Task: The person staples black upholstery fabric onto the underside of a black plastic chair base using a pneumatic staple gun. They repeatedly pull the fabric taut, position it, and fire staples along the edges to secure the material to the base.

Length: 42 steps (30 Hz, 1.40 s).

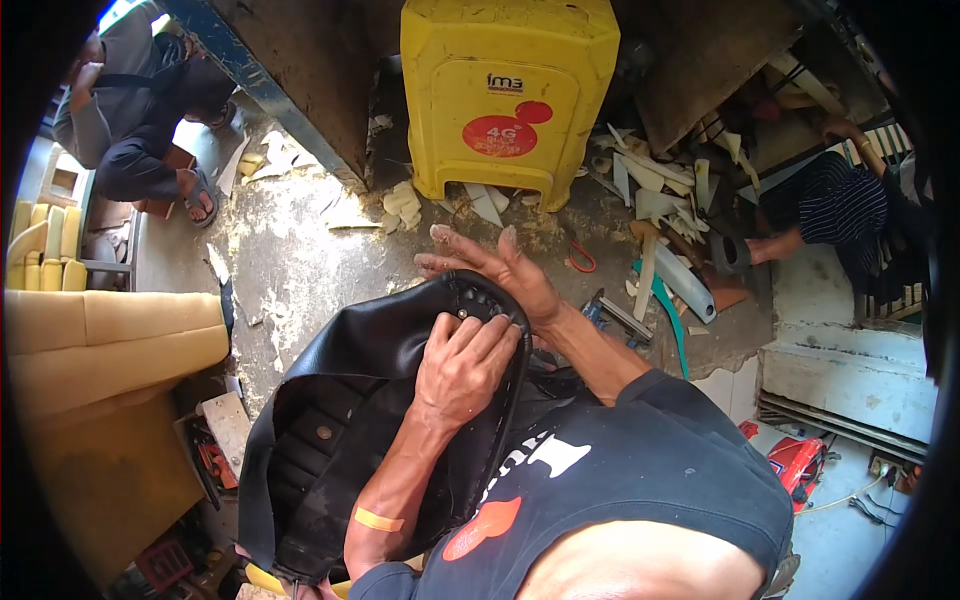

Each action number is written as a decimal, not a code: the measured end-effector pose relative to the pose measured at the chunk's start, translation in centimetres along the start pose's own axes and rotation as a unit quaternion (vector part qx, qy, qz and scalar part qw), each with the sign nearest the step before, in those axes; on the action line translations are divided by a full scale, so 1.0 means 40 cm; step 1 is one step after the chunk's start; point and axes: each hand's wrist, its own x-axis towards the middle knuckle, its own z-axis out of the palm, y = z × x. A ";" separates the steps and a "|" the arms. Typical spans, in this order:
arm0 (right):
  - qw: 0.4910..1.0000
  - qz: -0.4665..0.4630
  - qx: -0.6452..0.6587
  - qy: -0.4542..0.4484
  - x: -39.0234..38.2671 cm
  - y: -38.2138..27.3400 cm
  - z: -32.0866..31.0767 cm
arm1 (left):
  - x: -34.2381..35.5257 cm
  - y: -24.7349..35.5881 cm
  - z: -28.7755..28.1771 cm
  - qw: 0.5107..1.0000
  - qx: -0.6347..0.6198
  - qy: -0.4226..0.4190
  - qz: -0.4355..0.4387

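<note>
A: Nearest the camera?
B: Dark shirt (680, 480), red patch and pale print on it; below and right of the left hand's (455, 375) fingers.
A: Now from the left edge.
B: Tan cushion (120, 335), level with the left fingers but well apart. Past it, up and left of them, a co-worker (145, 170), one sandalled foot out.
A: The black seat (335, 425)?
B: Under the left fingers, spreading down and left of them. Ribbed hollow side up, black cover (390, 310) loose along its left.
A: Left fingers?
B: Bent, bunched close at the seat's far end. Tips hidden; cannot tell if they pinch the cover. Orange band (378, 520) on the forearm behind them.
A: Right hand (518, 282)?
B: At the rim, up and right of the left fingers. Digits spread wide, tips dusted whitish.
A: Beyond?
B: Yellow stool (510, 105) above the right fingertips. Rightward of them: red loop (583, 270), pale scraps (655, 205), teal strip (668, 308); farthest right, a second co-worker (835, 200) in striped cloth.
</note>
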 end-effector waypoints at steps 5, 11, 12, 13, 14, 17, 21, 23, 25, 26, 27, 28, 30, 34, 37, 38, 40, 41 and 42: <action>0.968 -0.038 -0.248 0.005 -0.009 -0.017 0.041 | -0.007 -0.007 -0.001 1.000 -0.001 -0.004 -0.016; 0.939 -0.092 -0.318 0.098 -0.071 0.043 -0.060 | -0.035 0.015 -0.006 0.994 0.087 -0.030 -0.059; 0.966 -0.088 -0.213 0.121 -0.106 0.053 -0.115 | -0.045 0.023 -0.013 0.989 0.101 -0.075 -0.079; 0.887 -0.006 -0.383 0.258 -0.154 0.064 -0.180 | -0.054 0.026 -0.020 0.988 0.106 -0.077 -0.088; 0.786 0.024 -0.524 0.328 -0.202 0.066 -0.259 | -0.062 0.026 -0.026 0.986 0.110 -0.083 -0.093; 0.463 0.358 -0.704 0.403 -0.443 0.145 -0.454 | -0.085 0.025 -0.040 0.983 0.121 -0.093 -0.104; 0.497 0.324 -0.698 0.401 -0.601 0.254 -0.567 | -0.104 0.029 -0.041 0.982 0.112 -0.096 -0.118; 0.500 0.297 -0.698 0.416 -0.556 0.230 -0.526 | -0.105 0.032 -0.039 0.983 0.115 -0.088 -0.115; 0.517 0.272 -0.699 0.412 -0.463 0.128 -0.423 | -0.104 0.037 -0.038 0.984 0.118 -0.079 -0.111; 0.546 0.281 -0.674 0.410 -0.414 0.053 -0.357 | -0.104 0.038 -0.036 0.984 0.114 -0.077 -0.117; 0.585 0.283 -0.638 0.413 -0.385 -0.018 -0.273 | -0.103 0.040 -0.034 0.983 0.111 -0.077 -0.122; 0.639 0.251 -0.601 0.409 -0.361 -0.083 -0.183 | -0.101 0.038 -0.033 0.983 0.110 -0.078 -0.125; 0.727 0.062 -0.638 0.246 -0.319 -0.183 -0.015 | -0.099 0.035 -0.031 0.983 0.111 -0.072 -0.129; 0.629 0.055 -0.775 -0.017 -0.243 -0.283 0.191 | -0.103 0.033 -0.028 0.983 0.117 -0.068 -0.128; 0.518 0.110 -0.846 -0.063 -0.204 -0.276 0.245 | -0.111 0.034 -0.023 0.983 0.115 -0.069 -0.128; 0.505 0.118 -0.853 -0.061 -0.194 -0.273 0.251 | -0.113 0.035 -0.022 0.983 0.116 -0.066 -0.129; 0.479 0.125 -0.866 -0.069 -0.180 -0.270 0.258 | -0.118 0.035 -0.019 0.982 0.117 -0.058 -0.132; 0.469 0.127 -0.871 -0.074 -0.175 -0.270 0.261 | -0.121 0.035 -0.019 0.983 0.114 -0.059 -0.133; 0.457 0.127 -0.876 -0.080 -0.169 -0.272 0.264 | -0.123 0.033 -0.018 0.983 0.109 -0.058 -0.134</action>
